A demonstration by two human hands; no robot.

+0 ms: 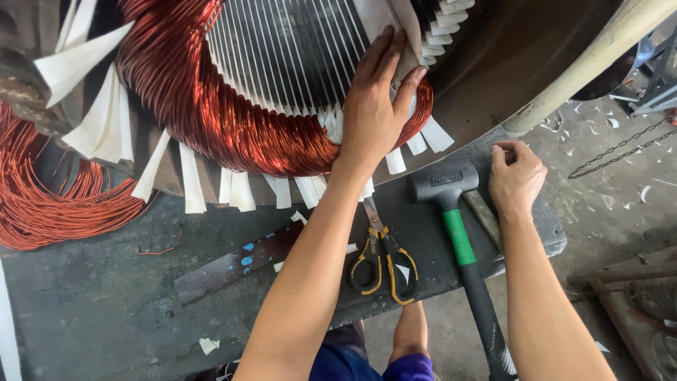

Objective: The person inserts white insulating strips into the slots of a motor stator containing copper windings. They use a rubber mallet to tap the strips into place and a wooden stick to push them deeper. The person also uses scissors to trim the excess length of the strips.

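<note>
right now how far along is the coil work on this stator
Done: copper coils fill the lower slots, with white insulation paper strips sticking out. In hand: the left hand presses a paper strip at the coil's end; the right hand rests fisted on the bench near the mallet. Left: loose wire hangs unplaced; scissors lie unused.

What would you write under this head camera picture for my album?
Left hand presses on shiny copper wire coils in a big motor, right hand rests on the bench beside a hammer and scissors.
</note>
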